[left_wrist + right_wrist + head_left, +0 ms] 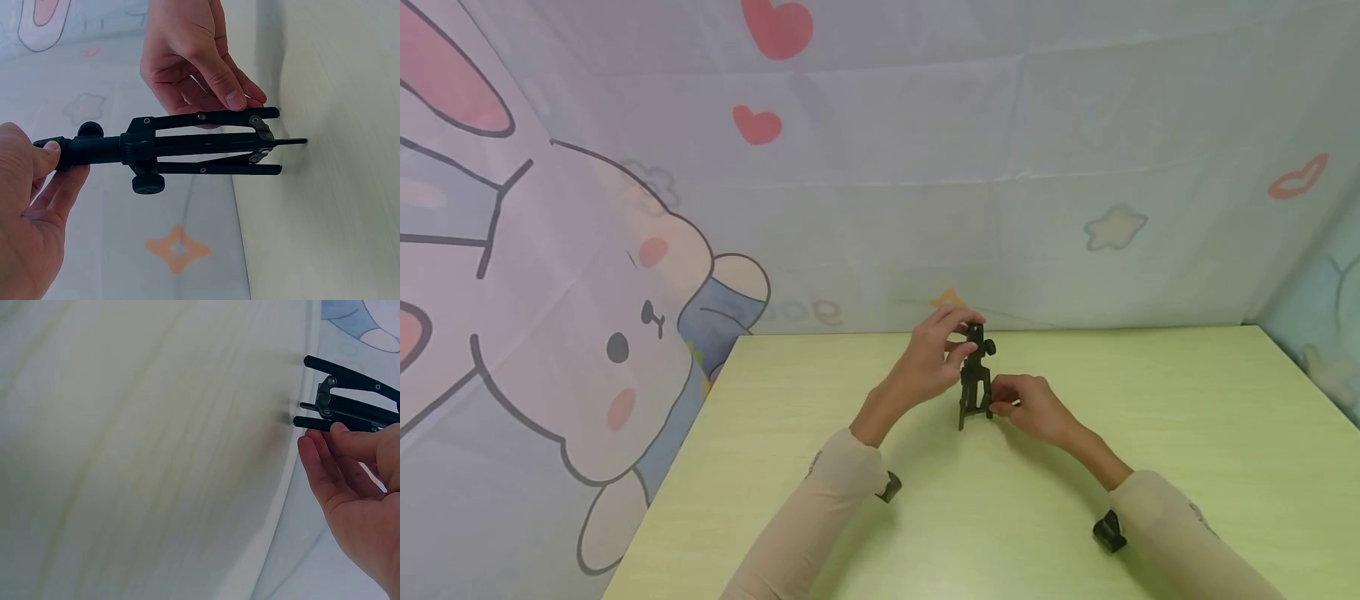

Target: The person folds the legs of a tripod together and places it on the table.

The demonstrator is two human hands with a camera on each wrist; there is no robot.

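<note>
A small black tripod point(973, 364) stands upright near the back of the table, its legs only slightly spread. My left hand point(931, 357) holds its top end, thumb and fingers pinching the head. In the left wrist view, knobs stick out from the tripod's collar point(130, 149), and a thin rod point(290, 142) extends past the leg ends. Low on the right side, my right hand point(1032, 408) pinches one leg point(312, 423) between thumb and fingers. Another leg point(350, 376) angles away from the hand in the right wrist view.
The light yellow-green table point(775, 500) runs back to a pale cloth backdrop point(925, 208) printed with hearts and a large rabbit. A black wrist mount point(889, 487) sits at the left cuff and another mount point(1108, 532) at the right cuff.
</note>
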